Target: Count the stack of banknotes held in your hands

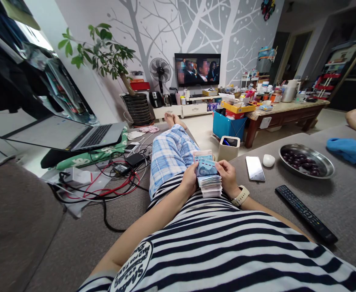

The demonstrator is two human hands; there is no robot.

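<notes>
I hold a thick stack of banknotes (208, 178) over my lap, just above my striped shirt. My left hand (190, 178) grips the stack's left side with fingers wrapped round it. My right hand (228, 174), with a pale watch on its wrist, pinches the right edge, the thumb on the top blue-green note. Several notes at the top are fanned away from me. My legs in blue checked shorts stretch out ahead on the grey sofa.
On the sofa to my right lie a phone (255, 168), a white earbud case (269, 160), a black remote (305, 213), a metal bowl of dark fruit (307, 160) and a blue cloth (349, 149). To my left are a laptop (74, 136) and tangled cables (111, 184).
</notes>
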